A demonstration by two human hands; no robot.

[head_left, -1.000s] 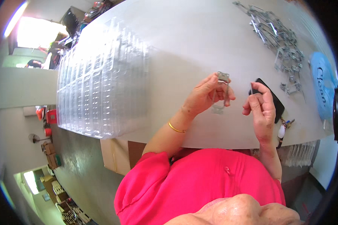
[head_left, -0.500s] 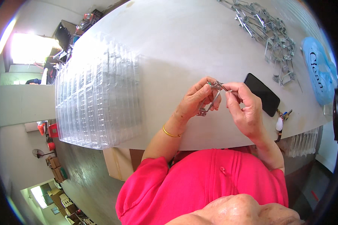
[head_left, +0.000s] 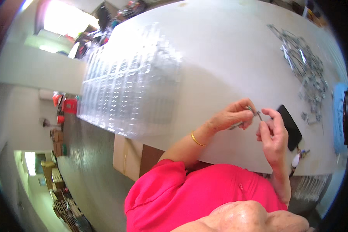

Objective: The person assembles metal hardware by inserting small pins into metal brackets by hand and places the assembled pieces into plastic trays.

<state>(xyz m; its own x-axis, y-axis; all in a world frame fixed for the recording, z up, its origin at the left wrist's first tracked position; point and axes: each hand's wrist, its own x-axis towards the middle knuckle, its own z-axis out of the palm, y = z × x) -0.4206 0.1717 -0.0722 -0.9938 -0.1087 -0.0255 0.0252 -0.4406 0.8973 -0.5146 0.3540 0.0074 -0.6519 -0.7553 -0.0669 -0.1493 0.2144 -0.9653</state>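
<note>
The left hand is curled, its thumb and fingers pinching a small silver-grey metal bracket held above the white worktop, near the front edge and right of its middle. Just beside it, the right hand pinches a short, thin grey metal piece between thumb and forefinger — blur hides whether this piece touches the bracket. The hands are apart. A yellow metal bangle circles the left wrist.

A flat black phone lies right of the right hand; keys with a white oval fob lie by the front edge. A tangled heap of silver metal brackets spreads along the right side toward the far corner, and a blue plastic package sits at the right edge. Stacked clear plastic trays fill the left side — down to the front left corner.
</note>
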